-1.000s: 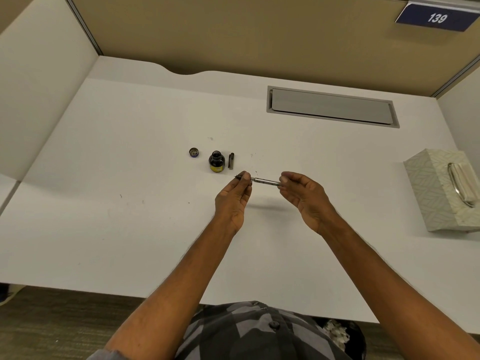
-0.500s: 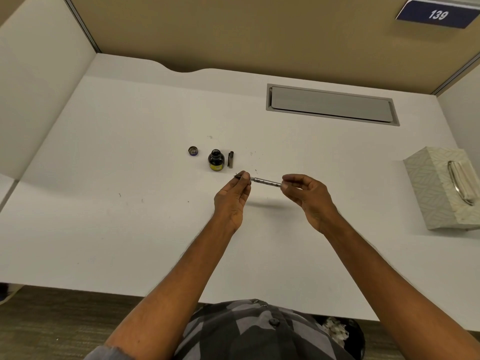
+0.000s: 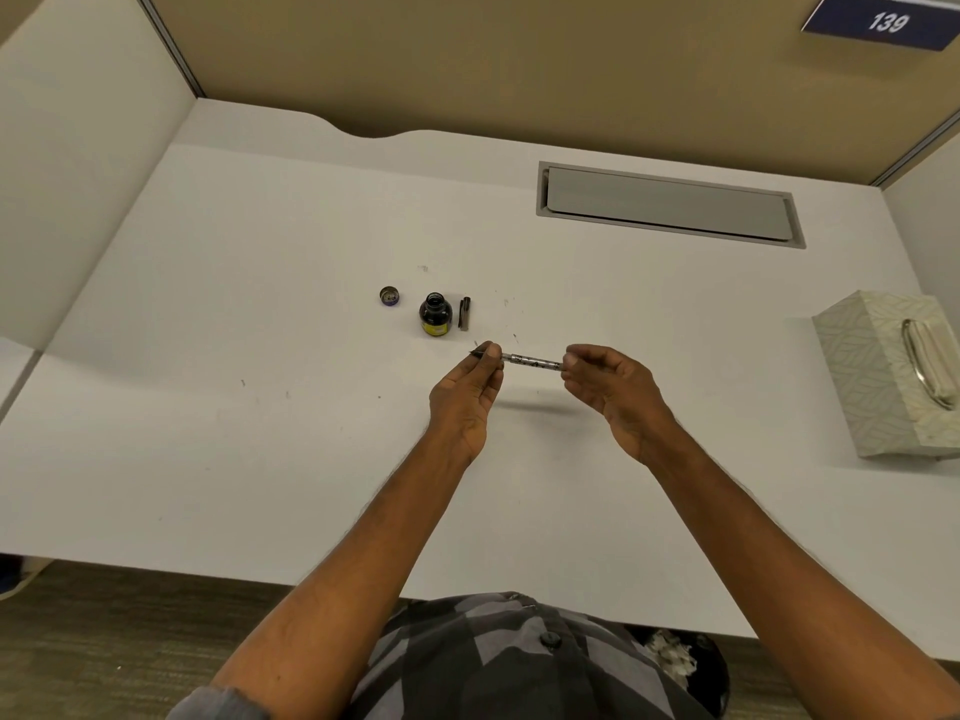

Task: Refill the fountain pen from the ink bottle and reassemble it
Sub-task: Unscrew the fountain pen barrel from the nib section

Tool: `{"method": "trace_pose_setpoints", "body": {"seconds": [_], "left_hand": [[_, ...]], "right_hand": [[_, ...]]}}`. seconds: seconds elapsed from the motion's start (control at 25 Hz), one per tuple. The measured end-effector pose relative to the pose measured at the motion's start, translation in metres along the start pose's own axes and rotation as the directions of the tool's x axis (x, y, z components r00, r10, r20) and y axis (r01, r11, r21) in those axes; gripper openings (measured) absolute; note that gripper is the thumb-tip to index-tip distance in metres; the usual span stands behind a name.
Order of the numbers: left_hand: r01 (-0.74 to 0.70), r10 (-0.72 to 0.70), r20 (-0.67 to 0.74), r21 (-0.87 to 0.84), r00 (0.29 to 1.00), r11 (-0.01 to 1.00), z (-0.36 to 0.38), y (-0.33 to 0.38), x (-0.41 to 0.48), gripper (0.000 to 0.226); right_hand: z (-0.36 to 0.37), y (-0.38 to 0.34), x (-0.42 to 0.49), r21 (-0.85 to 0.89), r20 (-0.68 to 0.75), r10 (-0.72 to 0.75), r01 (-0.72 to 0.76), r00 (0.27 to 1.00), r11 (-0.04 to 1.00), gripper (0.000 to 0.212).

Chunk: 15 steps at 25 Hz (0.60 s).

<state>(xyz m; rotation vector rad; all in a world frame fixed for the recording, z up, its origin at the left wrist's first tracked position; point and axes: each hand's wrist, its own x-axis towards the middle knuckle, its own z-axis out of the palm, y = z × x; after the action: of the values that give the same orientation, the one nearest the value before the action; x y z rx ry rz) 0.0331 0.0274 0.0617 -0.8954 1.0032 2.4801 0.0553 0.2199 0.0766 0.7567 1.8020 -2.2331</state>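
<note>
I hold the pen level above the table at centre frame, left hand pinching the nib end, right hand pinching the tail. The open ink bottle stands just above-left. I judge the next move needs the nib kept level, a slow twist, and no drips.

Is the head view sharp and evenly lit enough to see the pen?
Head view: even overhead light, no glare; soft shadow under the pen on the desk; wide-angle bowing at the edges; pen detail too small to resolve between left hand and right hand.
</note>
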Motion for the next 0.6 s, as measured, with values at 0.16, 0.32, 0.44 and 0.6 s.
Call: {"method": "trace_pose_setpoints", "body": {"seconds": [0.16,0.32,0.44,0.6], "left_hand": [[-0.004,0.004,-0.003,0.001,1.000,1.000,0.0005,-0.0015,-0.0002,0.011],[-0.005,0.006,-0.005,0.001,1.000,1.000,-0.0006,-0.0009,0.0005,0.012],[0.000,0.000,0.001,0.006,1.000,1.000,-0.0004,-0.0022,0.0002,0.011],[-0.002,0.002,0.002,0.012,1.000,1.000,-0.0025,-0.0014,0.0012,0.014]], "right_hand": [[-0.0016,0.0009,-0.0026,-0.061,0.015,0.022,-0.021,1.000,0.998,0.018],[-0.0008,-0.0003,-0.0025,-0.056,0.036,0.003,-0.001,0.999,0.998,0.032],[0.0027,-0.0015,-0.0024,-0.087,0.007,0.062,-0.061,0.998,0.994,0.032],[0.0011,0.0009,-0.0045,-0.190,0.065,-0.034,0.046,0.997,0.981,0.019]]}}
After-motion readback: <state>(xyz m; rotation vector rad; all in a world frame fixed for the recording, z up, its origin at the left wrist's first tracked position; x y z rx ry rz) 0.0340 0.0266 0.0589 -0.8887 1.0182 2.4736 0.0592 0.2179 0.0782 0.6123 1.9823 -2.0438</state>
